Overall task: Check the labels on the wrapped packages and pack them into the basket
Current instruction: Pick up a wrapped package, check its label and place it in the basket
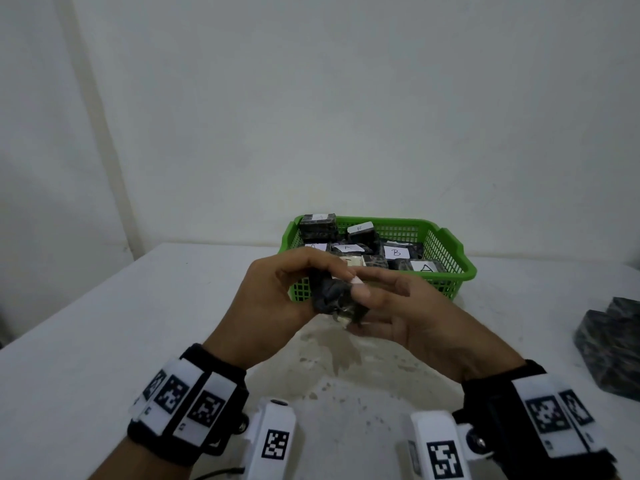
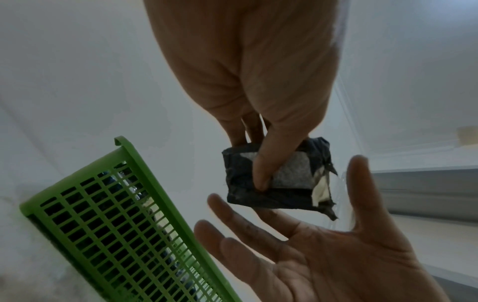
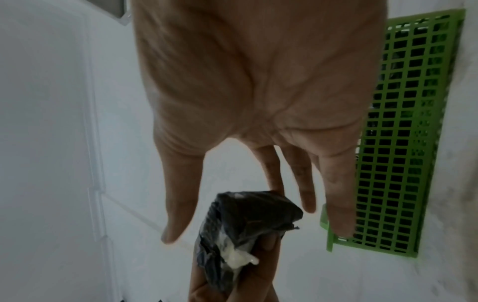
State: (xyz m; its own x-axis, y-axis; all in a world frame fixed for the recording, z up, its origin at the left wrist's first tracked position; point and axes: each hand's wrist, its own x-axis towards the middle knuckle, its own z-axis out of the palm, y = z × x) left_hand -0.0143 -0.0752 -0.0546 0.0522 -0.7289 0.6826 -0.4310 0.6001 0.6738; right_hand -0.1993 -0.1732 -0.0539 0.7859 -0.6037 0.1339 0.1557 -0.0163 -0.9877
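A person's left hand point(image 2: 248, 67) pinches a dark wrapped package point(image 2: 278, 176) between thumb and fingers above the white desk point(image 1: 104, 341), just in front of a green basket point(image 1: 446, 268) holding labelled packages point(image 1: 396, 252). The right hand point(image 2: 323, 255) is spread open beside it, fingers straight. More packages point(image 1: 609, 344) wait at the right.

We wear black bands point(image 1: 188, 403) on both wrists, each carrying white tiles printed with black square codes. A white camera block point(image 1: 273, 441) with its own code juts from each band, fixed by a metal screw point(image 1: 473, 441).
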